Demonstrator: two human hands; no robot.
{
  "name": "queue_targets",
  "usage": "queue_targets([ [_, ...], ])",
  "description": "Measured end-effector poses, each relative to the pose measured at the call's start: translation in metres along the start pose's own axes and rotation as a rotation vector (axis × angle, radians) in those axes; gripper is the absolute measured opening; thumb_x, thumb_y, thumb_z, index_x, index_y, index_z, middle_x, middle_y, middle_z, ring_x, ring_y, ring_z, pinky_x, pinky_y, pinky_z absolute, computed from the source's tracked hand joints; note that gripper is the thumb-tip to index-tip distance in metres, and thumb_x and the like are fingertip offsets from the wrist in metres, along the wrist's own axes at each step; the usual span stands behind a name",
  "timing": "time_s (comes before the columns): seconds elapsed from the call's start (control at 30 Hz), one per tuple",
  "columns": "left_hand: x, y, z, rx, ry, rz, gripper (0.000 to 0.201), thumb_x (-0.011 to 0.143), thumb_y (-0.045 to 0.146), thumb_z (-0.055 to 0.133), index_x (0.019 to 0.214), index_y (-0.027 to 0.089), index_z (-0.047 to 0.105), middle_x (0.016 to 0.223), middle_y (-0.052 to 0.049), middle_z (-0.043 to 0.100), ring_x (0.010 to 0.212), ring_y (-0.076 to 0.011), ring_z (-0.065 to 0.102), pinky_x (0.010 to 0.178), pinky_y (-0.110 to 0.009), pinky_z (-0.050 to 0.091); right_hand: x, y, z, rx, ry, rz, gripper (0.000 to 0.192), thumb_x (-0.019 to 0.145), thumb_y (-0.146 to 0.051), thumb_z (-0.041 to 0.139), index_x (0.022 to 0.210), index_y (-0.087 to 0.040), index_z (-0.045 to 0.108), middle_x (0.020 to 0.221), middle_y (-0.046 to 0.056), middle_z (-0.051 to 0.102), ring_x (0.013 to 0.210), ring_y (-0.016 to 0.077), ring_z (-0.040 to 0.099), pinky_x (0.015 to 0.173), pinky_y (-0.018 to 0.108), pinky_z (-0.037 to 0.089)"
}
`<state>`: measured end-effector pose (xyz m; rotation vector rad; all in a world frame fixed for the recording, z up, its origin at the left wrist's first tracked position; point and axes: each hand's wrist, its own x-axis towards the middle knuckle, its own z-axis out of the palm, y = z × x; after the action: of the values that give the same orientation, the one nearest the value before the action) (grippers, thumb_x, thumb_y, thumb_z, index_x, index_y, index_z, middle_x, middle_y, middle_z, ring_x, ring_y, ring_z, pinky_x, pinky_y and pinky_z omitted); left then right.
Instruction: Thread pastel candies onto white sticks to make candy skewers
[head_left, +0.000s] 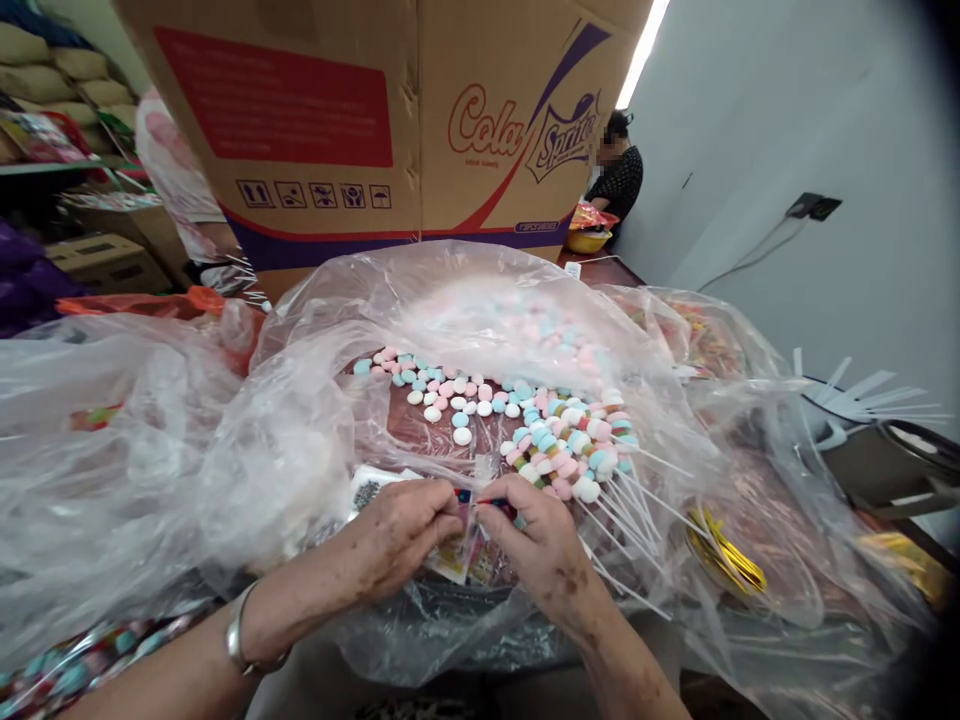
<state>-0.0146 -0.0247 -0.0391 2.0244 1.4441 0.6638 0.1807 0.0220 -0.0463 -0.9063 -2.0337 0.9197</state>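
Small wrapper mostly hidden between left hand and right hand; print unreadable. Candy at rear blurred behind plastic bag. Cardboard box cut off by top edge. Counter largely covered.

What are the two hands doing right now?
Left hand: closed, pinching the small printed plastic wrapper.
Right hand: closed, pinching the same wrapper.

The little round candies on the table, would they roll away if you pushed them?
Probably a bit. The loose candies look like small flat discs, so they would likely slide or skitter. They seem light. The plastic bag heaped around them would probably stop them.
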Motion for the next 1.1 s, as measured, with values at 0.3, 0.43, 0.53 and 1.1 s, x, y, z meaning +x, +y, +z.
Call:
queue_targets([
  [0.3,0.001,-0.002,0.0,-0.195,-0.049,-0.007,0.031,0.101,0.032,0.042,0.075,0.02,0.052,0.068,0.005,0.051,0.062,-0.0125,0.046,0.062,-0.024,0.035,-0.002,0.002,-0.003,-0.198,0.119,-0.224,0.028,0.101,-0.021,0.047,0.074,-0.021,0.055,0.069,-0.001,0.057,0.066,0.0147,0.052,0.06,0.026,0.04],
  [0.43,0.0,-0.002,0.005,-0.305,-0.027,-0.039,0.022,0.097,0.033,0.05,0.084,0.019,0.061,0.072,0.004,0.057,0.065,-0.0125,0.051,0.062,-0.022,0.039,-0.004,0.001,0.002,-0.279,0.228,-0.328,0.039,0.103,-0.022,0.046,0.065,-0.023,0.039,0.061,-0.003,0.046,0.06,0.0141,0.044,0.056,0.027,0.034],
  [0.53,0.0,-0.004,0.007,-0.235,-0.025,-0.015,0.03,0.101,0.034,0.044,0.083,0.019,0.062,0.073,0.003,0.059,0.067,-0.013,0.053,0.065,-0.023,0.04,-0.008,-0.001,-0.002,-0.304,0.258,-0.339,0.04,0.104,-0.02,0.043,0.064,-0.023,0.038,0.058,-0.003,0.044,0.058,0.0143,0.044,0.057,0.028,0.035],
  [1.1,0.005,-0.011,-0.004,-0.37,-0.02,-0.018,0.033,0.097,0.036,0.047,0.079,0.017,0.069,0.074,-0.002,0.068,0.068,-0.0147,0.06,0.065,-0.023,0.047,-0.056,0.054,-0.086,-1.147,0.22,-0.131,0.029,0.102,-0.017,0.039,0.085,-0.02,0.063,0.074,0.007,0.062,0.075,0.0253,0.053,0.071,0.037,0.039],
])
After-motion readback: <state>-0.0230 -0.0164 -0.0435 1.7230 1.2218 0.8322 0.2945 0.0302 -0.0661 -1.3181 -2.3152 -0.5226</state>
